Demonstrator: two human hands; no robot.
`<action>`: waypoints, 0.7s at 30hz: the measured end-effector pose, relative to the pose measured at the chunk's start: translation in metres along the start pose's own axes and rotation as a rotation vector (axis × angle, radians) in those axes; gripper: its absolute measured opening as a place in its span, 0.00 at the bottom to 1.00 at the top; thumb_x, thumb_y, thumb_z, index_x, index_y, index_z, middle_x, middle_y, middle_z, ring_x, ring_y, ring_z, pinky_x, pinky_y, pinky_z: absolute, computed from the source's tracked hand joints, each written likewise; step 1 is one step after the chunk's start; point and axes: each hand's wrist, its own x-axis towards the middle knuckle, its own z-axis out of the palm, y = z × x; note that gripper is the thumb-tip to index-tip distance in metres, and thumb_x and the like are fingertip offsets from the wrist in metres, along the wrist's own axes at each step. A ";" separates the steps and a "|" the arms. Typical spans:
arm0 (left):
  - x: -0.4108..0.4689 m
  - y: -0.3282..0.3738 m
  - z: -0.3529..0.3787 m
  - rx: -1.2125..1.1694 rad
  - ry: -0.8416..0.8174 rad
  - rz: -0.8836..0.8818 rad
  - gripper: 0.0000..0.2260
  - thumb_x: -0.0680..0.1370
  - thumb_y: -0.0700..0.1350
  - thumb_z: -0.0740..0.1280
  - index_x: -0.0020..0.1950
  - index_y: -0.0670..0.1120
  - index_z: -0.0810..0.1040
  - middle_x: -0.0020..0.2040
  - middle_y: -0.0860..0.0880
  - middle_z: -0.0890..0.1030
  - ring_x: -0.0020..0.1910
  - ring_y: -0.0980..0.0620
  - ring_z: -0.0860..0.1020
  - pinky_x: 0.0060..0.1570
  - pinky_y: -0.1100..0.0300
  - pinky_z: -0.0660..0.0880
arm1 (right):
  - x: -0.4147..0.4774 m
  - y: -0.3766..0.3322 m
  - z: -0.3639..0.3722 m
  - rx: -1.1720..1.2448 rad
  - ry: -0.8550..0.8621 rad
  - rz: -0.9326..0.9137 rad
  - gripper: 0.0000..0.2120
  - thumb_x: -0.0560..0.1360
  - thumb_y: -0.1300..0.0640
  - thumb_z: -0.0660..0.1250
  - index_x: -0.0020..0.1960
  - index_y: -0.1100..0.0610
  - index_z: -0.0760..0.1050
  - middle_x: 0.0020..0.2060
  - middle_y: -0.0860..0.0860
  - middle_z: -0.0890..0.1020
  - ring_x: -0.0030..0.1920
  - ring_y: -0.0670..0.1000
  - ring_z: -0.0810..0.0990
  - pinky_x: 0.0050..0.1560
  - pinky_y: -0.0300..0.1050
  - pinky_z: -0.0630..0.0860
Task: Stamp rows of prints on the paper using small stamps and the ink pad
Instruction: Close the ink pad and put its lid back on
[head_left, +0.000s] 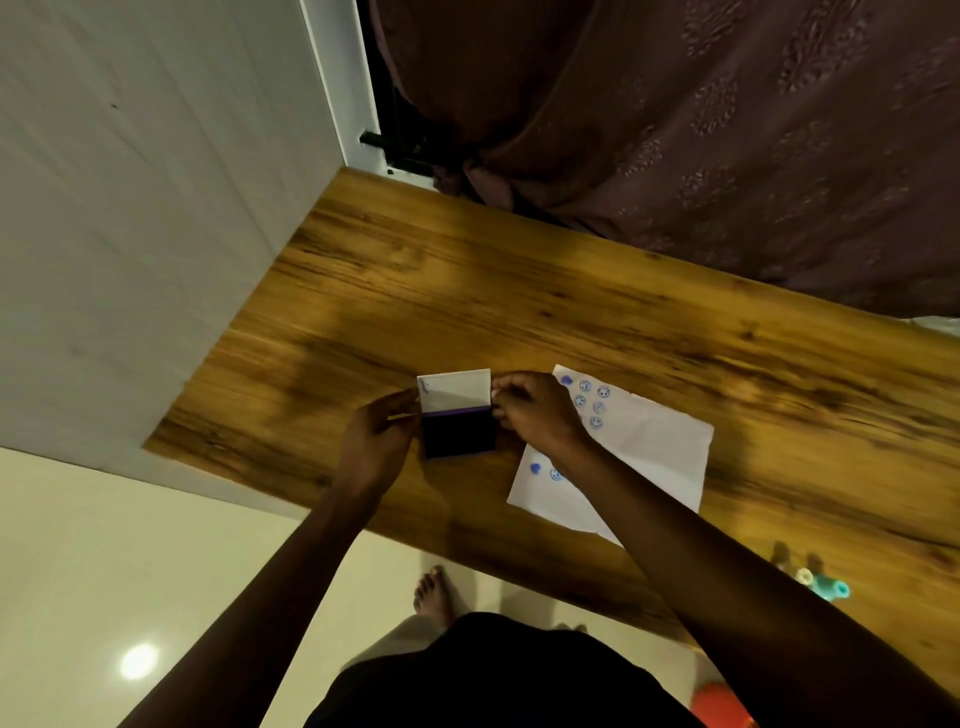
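The ink pad (457, 434) lies on the wooden table with its dark purple pad showing and its white lid (456, 391) standing up at the far side. My left hand (382, 439) grips the case at its left edge. My right hand (537, 413) pinches the lid and case at the right edge. To the right lies the white paper (654, 452) with several blue smiley and heart prints near its left side. Two small stamps, a white one (804, 576) and a teal one (831, 590), lie near the table's front right edge.
The wooden table (467, 291) runs to a white wall on the left and a dark patterned curtain (727, 130) at the back. An orange object (719, 704) sits low at the right. My bare foot (434, 595) stands on the pale floor below the table edge.
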 end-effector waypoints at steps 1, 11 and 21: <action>0.000 -0.003 0.000 -0.012 0.008 0.004 0.21 0.75 0.40 0.66 0.53 0.67 0.86 0.53 0.64 0.88 0.54 0.62 0.86 0.45 0.68 0.81 | -0.001 0.000 0.000 0.014 0.007 0.001 0.10 0.81 0.55 0.65 0.57 0.54 0.83 0.56 0.54 0.86 0.55 0.55 0.86 0.59 0.58 0.82; -0.006 -0.019 0.002 -0.002 0.141 -0.010 0.11 0.82 0.39 0.67 0.58 0.46 0.87 0.52 0.48 0.89 0.54 0.47 0.86 0.54 0.46 0.84 | -0.014 -0.001 0.003 0.068 0.061 0.036 0.23 0.80 0.42 0.65 0.48 0.63 0.83 0.43 0.59 0.87 0.47 0.59 0.86 0.55 0.65 0.81; -0.020 -0.023 0.005 0.151 0.174 0.091 0.08 0.80 0.41 0.73 0.45 0.52 0.86 0.38 0.60 0.86 0.40 0.68 0.84 0.36 0.75 0.76 | -0.031 0.003 0.006 -0.020 0.080 0.024 0.10 0.75 0.48 0.75 0.50 0.54 0.86 0.48 0.49 0.88 0.50 0.48 0.85 0.57 0.54 0.83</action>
